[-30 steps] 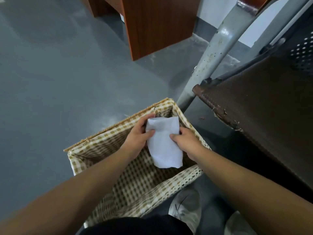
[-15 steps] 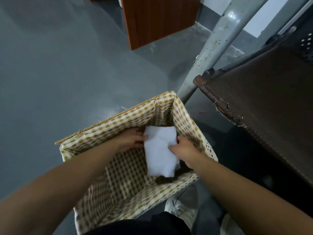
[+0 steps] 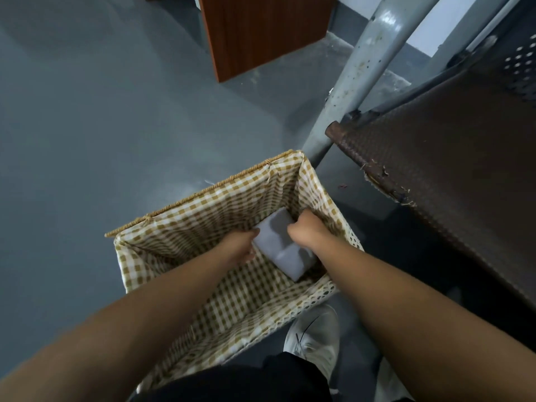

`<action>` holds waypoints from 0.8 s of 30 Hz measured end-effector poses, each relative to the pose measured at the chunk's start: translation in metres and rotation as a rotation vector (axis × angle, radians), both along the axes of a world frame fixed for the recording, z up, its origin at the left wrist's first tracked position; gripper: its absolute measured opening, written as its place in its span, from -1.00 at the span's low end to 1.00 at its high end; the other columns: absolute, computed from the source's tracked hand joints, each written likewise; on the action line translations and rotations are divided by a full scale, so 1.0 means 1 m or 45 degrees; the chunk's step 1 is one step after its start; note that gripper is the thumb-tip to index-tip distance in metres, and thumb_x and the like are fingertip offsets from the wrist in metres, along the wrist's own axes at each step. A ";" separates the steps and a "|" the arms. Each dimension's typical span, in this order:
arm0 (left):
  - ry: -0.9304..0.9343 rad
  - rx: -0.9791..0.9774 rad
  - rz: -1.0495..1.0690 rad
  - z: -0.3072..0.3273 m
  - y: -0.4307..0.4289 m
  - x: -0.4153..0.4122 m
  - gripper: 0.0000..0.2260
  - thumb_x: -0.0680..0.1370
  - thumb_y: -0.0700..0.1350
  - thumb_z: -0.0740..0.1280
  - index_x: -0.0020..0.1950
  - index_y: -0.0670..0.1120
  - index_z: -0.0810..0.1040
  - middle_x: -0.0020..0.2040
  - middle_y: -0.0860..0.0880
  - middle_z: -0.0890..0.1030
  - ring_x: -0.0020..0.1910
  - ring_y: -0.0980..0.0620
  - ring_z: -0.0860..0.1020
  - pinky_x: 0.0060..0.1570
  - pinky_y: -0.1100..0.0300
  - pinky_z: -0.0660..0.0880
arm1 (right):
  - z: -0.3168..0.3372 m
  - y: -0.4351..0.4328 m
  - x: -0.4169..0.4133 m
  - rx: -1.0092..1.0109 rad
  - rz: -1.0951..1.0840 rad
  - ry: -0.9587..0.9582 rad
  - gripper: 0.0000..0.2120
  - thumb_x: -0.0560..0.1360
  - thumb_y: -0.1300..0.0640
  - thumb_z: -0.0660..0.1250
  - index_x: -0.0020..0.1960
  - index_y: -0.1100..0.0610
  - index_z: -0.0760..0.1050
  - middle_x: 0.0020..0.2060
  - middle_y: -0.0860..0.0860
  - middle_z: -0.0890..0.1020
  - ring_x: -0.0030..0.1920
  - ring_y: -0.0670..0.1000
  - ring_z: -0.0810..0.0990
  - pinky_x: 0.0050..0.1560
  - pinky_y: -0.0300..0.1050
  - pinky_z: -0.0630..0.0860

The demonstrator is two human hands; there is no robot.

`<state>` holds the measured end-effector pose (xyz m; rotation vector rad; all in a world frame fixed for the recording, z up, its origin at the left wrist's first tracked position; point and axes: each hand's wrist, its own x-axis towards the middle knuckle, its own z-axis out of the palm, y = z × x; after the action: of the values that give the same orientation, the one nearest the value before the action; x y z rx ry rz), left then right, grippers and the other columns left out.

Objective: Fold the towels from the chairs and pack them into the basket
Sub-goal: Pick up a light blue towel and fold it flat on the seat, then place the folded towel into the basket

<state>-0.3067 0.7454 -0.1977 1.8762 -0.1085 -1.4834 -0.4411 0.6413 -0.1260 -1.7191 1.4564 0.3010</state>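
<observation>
A folded white towel (image 3: 278, 245) lies deep inside the wicker basket (image 3: 203, 195), near its right end, in shadow. The basket has a yellow-and-white checked lining and stands on the floor. My left hand (image 3: 240, 246) grips the towel's left edge, and my right hand (image 3: 307, 232) grips its upper right part, with the fingers curled over it. Both forearms reach down into the basket. The basket's bottom under the towel is hidden.
A brown woven chair seat (image 3: 452, 175) with a frayed front edge stands right of the basket, on a grey metal leg (image 3: 348, 79). A wooden cabinet (image 3: 261, 30) stands at the back. Grey floor (image 3: 101, 111) spreads to the left. My white shoe (image 3: 316, 335) is beside the basket.
Both hands have lowered the towel from the basket's rim down into its right end. The towel now sits lower, in shadow.
</observation>
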 end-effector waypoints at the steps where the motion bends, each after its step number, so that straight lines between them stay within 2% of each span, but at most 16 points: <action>1: -0.079 0.002 -0.055 0.009 0.000 0.006 -0.88 0.63 -0.09 0.30 0.01 -0.15 0.49 -0.14 -0.12 0.47 -0.29 0.00 0.44 -0.33 0.15 0.43 | 0.007 0.001 -0.002 0.014 0.021 -0.035 -0.52 0.65 0.11 0.18 0.52 0.24 0.25 0.36 0.19 0.46 0.17 0.12 0.50 0.16 0.00 0.47; 3: -0.182 -0.041 -0.150 0.040 -0.002 0.016 -0.88 0.59 -0.18 0.29 -0.15 -0.14 0.49 -0.29 -0.11 0.43 -0.36 0.00 0.40 -0.35 0.17 0.39 | 0.033 0.001 -0.009 0.005 0.074 -0.107 -0.54 0.66 0.04 0.18 0.50 0.21 0.30 0.31 0.14 0.49 0.17 0.11 0.50 0.07 -0.05 0.42; 4: -0.199 -0.078 -0.187 0.056 -0.003 0.019 -0.87 0.56 -0.20 0.28 -0.19 -0.13 0.49 -0.31 -0.11 0.44 -0.36 0.00 0.41 -0.34 0.18 0.40 | 0.048 0.002 -0.012 -0.015 0.080 -0.151 -0.57 0.65 0.02 0.19 0.45 0.20 0.36 0.21 0.11 0.53 0.14 0.11 0.52 0.04 -0.05 0.43; 6: -0.208 -0.132 -0.267 0.095 -0.008 0.021 -0.88 0.54 -0.17 0.29 -0.19 -0.10 0.51 -0.30 -0.09 0.49 -0.31 -0.01 0.46 -0.28 0.18 0.43 | 0.082 0.004 -0.020 -0.083 0.085 -0.244 -0.63 0.64 0.02 0.23 0.34 0.23 0.45 0.05 0.12 0.58 0.04 0.11 0.56 0.05 0.04 0.50; 7: -0.214 -0.164 -0.312 0.120 -0.012 0.021 -0.90 0.54 -0.16 0.30 -0.19 -0.08 0.52 -0.29 -0.09 0.51 -0.29 -0.02 0.48 -0.25 0.17 0.44 | 0.103 0.006 -0.025 -0.132 0.083 -0.271 -0.62 0.63 0.03 0.23 0.32 0.26 0.46 0.07 0.17 0.59 0.03 0.13 0.58 0.08 0.07 0.51; 9: -0.289 -0.260 -0.365 0.169 -0.023 0.016 -0.91 0.54 -0.19 0.30 -0.17 -0.11 0.53 -0.24 -0.12 0.55 -0.27 -0.03 0.52 -0.27 0.17 0.45 | 0.146 0.010 -0.040 -0.251 0.083 -0.300 -0.62 0.62 0.01 0.24 0.28 0.29 0.46 0.13 0.23 0.58 -0.01 0.10 0.57 -0.02 0.00 0.47; 11: -0.487 -0.361 -0.469 0.221 -0.038 0.006 -0.91 0.56 -0.15 0.29 -0.11 -0.13 0.55 -0.12 -0.15 0.63 -0.20 -0.04 0.60 -0.26 0.17 0.50 | 0.188 0.009 -0.059 -0.391 0.088 -0.341 -0.67 0.60 0.01 0.26 0.21 0.25 0.49 0.07 0.15 0.60 -0.01 0.06 0.53 -0.04 -0.05 0.44; 13: -0.707 -0.473 -0.614 0.277 -0.053 -0.016 -0.84 0.58 -0.09 0.27 -0.04 -0.16 0.58 -0.03 -0.15 0.68 -0.12 -0.07 0.65 -0.14 0.10 0.58 | 0.232 0.007 -0.085 -0.536 0.083 -0.327 -0.69 0.61 0.01 0.27 0.23 0.20 0.50 0.05 0.04 0.56 0.10 0.09 0.55 0.06 -0.06 0.47; 15: -0.880 -0.575 -0.720 0.326 -0.066 -0.048 -0.78 0.59 -0.04 0.27 0.03 -0.18 0.59 -0.02 -0.12 0.68 -0.03 -0.08 0.65 0.05 0.01 0.62 | 0.271 0.001 -0.119 -0.676 0.056 -0.275 -0.66 0.62 -0.01 0.26 0.29 0.16 0.47 0.13 0.06 0.55 0.16 0.10 0.54 0.13 -0.05 0.47; 17: -0.979 -0.703 -0.804 0.362 -0.079 -0.087 -0.76 0.57 -0.01 0.28 0.04 -0.16 0.59 -0.05 -0.09 0.68 -0.03 -0.07 0.65 0.08 -0.03 0.60 | 0.300 -0.010 -0.155 -0.805 -0.005 -0.215 -0.65 0.61 -0.02 0.25 0.31 0.16 0.45 0.19 0.09 0.57 0.17 0.12 0.54 0.14 -0.05 0.46; 21: -1.136 -0.830 -0.992 0.392 -0.113 -0.175 -0.79 0.56 0.02 0.28 0.00 -0.11 0.57 -0.11 -0.07 0.64 -0.10 -0.05 0.59 -0.08 0.09 0.51 | 0.331 -0.032 -0.241 -0.984 -0.183 -0.110 -0.69 0.59 0.01 0.25 0.24 0.17 0.50 0.15 0.12 0.61 0.16 0.14 0.54 0.05 -0.08 0.42; 24: -1.175 -0.889 -1.141 0.385 -0.151 -0.244 -0.82 0.55 0.03 0.29 0.00 -0.06 0.57 -0.09 -0.05 0.65 -0.07 -0.04 0.60 0.02 0.05 0.55 | 0.331 -0.047 -0.316 -1.022 -0.323 -0.063 -0.72 0.57 0.07 0.26 0.18 0.21 0.52 0.09 0.13 0.62 0.12 0.15 0.55 0.11 0.00 0.50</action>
<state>-0.5503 0.5948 0.1873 1.7751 -1.8168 -0.7015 -0.7576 0.5941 0.2049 -2.0775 1.8764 -0.5328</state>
